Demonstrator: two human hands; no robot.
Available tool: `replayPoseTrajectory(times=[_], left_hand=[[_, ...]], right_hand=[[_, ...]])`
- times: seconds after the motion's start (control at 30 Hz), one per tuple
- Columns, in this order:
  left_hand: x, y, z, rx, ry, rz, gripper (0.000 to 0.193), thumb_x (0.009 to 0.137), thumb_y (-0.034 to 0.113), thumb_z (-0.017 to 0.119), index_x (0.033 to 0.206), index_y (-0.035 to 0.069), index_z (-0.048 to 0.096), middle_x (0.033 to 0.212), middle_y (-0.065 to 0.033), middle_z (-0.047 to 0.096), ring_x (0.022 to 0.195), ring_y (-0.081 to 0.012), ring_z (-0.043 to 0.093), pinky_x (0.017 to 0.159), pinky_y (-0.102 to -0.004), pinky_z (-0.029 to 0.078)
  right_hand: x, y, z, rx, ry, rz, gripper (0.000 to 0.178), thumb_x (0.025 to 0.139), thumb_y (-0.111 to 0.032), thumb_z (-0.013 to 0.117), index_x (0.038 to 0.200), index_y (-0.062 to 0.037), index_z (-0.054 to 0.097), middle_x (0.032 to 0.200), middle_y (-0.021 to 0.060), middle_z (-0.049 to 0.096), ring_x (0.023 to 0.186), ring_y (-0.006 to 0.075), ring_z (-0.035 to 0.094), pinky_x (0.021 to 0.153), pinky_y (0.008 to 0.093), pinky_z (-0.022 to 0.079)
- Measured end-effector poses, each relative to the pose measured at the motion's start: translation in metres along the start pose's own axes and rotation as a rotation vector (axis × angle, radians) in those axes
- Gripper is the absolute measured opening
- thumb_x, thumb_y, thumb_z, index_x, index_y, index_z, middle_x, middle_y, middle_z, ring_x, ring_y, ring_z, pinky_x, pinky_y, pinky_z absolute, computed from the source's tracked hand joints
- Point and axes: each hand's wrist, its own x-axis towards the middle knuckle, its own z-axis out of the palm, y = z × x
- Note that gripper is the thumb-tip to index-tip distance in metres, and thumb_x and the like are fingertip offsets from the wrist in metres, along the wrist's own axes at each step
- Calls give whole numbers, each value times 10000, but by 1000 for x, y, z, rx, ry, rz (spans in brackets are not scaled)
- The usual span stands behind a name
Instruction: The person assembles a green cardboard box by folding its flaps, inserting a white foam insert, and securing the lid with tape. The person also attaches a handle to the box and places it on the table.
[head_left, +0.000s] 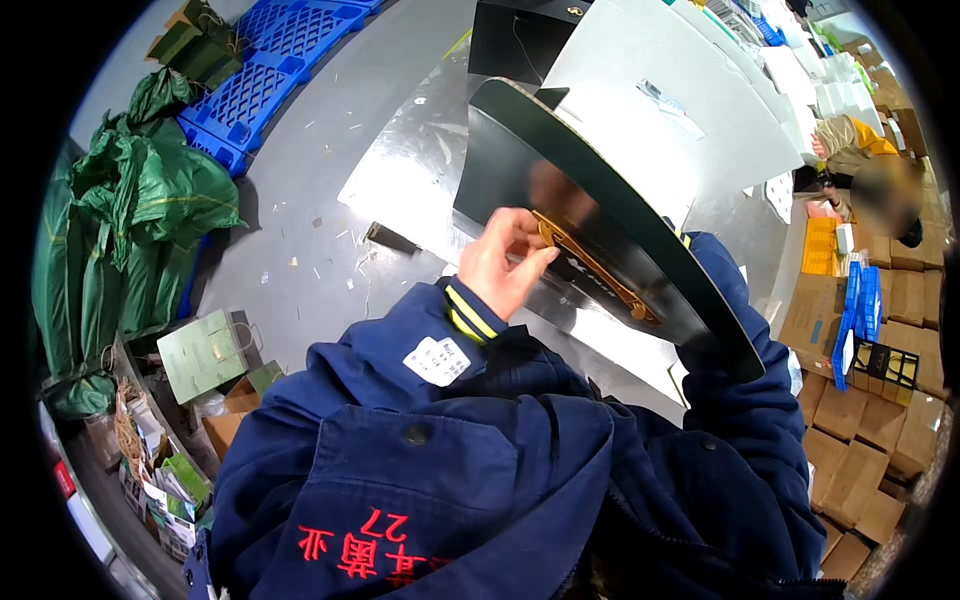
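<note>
A glossy black box (502, 165) with a dark, curved panel edge stands tilted in front of me. A long gold-brown carrying handle (600, 270) runs along its face, next to some pale print. My left hand (503, 262) pinches the upper-left end of this handle between thumb and fingers. My right sleeve (735, 310) passes behind the box's lower right end. The right hand itself is hidden behind the box.
Beyond the box lies a big white board (660, 110) on a shiny metal table (400, 165). Green sacks (130, 220) and a blue pallet (260, 75) are at left. Cartons (850, 430) stack up at right, where another person (850, 160) works.
</note>
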Motion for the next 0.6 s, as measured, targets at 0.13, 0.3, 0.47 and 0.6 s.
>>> replayPoseTrajectory(times=[0.13, 0.3, 0.47, 0.6], left_hand=[[1, -6, 6, -75, 121, 59, 368, 783, 11, 684, 1104, -17, 506, 955, -95, 623, 901, -149, 609, 807, -259, 498], [2, -5, 6, -324, 199, -36, 290, 812, -29, 641, 1090, -38, 561, 976, -92, 633, 914, -147, 606, 857, -256, 480], [5, -2, 10, -248, 150, -51, 169, 832, 4, 635, 992, -43, 602, 893, -79, 649, 837, -128, 611, 788, -231, 483], [6, -2, 9, -325, 45, -134, 135, 884, 93, 591, 916, -38, 601, 790, -67, 640, 750, -122, 608, 721, -231, 479]], right_hand=[[16, 5, -5, -31, 9, 29, 353, 840, -189, 651, 1132, -2, 587, 978, 105, 641, 849, 145, 607, 766, 262, 499], [34, 11, -6, -48, 13, 40, 351, 843, -189, 646, 1133, -1, 586, 977, 104, 641, 850, 144, 606, 765, 262, 498], [35, 14, -8, -59, 35, 54, 348, 846, -189, 642, 1134, -1, 585, 976, 102, 641, 850, 143, 605, 764, 261, 497], [21, 15, -8, -56, 51, 57, 346, 848, -189, 638, 1134, -1, 585, 975, 101, 640, 851, 142, 604, 764, 260, 496]])
